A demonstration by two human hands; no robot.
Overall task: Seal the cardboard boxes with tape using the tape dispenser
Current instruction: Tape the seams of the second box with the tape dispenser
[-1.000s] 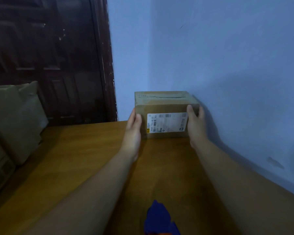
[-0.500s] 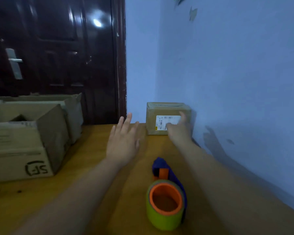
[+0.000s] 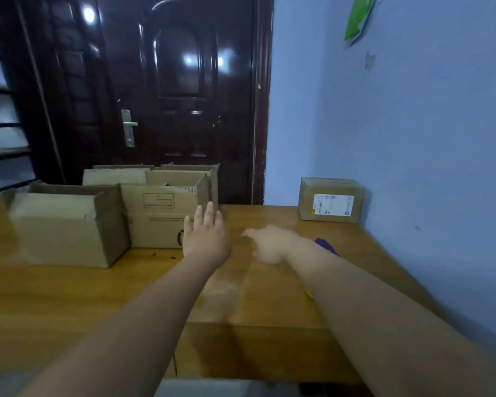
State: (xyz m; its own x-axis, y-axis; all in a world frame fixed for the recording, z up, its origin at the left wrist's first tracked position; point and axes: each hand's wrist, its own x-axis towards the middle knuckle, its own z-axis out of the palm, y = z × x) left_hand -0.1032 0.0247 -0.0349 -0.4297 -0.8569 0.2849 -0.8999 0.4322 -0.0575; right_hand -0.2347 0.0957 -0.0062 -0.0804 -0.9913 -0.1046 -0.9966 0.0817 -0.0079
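While your left hand (image 3: pixel 205 234) spreads flat, fingers straight, your right hand (image 3: pixel 269 243) blurs, grip unreadable; its forearm hides most of the tape dispenser (image 3: pixel 325 245); closed box (image 3: pixel 331 200) at table's (image 3: pixel 69 296) far right corner.

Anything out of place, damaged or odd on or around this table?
Nothing spilled or toppled. The nearest open box has a creased, uneven top edge. A green sheet on the wall hangs crooked, its lower edge curling off. The tape dispenser is mostly hidden behind the right forearm.
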